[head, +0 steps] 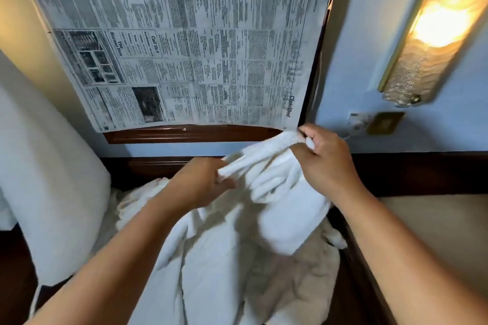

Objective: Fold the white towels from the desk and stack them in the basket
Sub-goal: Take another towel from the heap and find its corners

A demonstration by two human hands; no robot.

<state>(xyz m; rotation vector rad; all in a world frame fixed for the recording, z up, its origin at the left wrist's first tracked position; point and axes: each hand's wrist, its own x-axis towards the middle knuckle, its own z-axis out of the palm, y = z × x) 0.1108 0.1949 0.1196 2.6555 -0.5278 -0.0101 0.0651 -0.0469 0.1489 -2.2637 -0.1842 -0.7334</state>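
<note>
Towel (274, 192) held up over the desk pile (264, 285), mid-scene. I see my left hand (200, 182) pinching an edge, my right hand (324, 158) gripping a bunched corner, far right.

Warm light is being cast by the wall lamp (435, 26) at upper right; edges are being bowed by wide-angle distortion, and newspaper (184, 47) print is being blurred.
</note>
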